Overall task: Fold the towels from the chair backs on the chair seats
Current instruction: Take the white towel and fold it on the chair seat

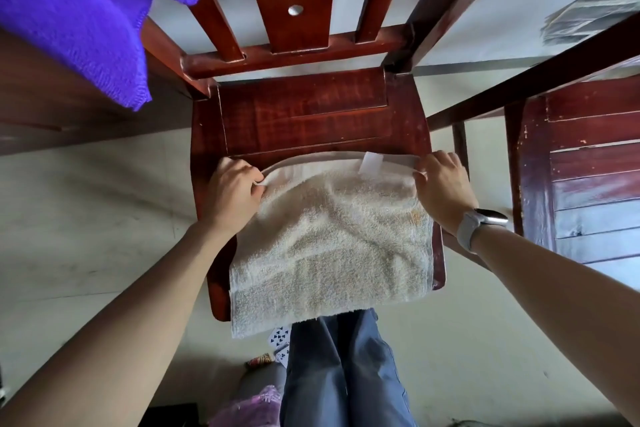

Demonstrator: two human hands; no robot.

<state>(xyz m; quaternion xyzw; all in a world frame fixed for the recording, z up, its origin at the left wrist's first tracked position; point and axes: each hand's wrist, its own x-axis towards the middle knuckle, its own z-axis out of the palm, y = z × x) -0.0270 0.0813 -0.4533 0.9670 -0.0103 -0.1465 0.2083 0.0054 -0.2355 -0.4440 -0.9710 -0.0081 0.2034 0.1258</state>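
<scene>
A cream towel (329, 246) lies on the red-brown wooden chair seat (304, 114), and its near edge hangs over the seat's front. My left hand (232, 189) pinches the towel's far left corner. My right hand (441, 184) pinches the far right corner beside a white label (370, 163). The far edge between my hands is stretched across the seat. A purple towel (79, 10) hangs over another chair's back at the upper left.
The chair's slatted back (294, 0) rises beyond the seat. A second wooden chair (588, 163) stands at the right, close to my right wrist. Playing cards (278, 336) lie on the pale floor by my legs. Dark wood furniture sits at the left.
</scene>
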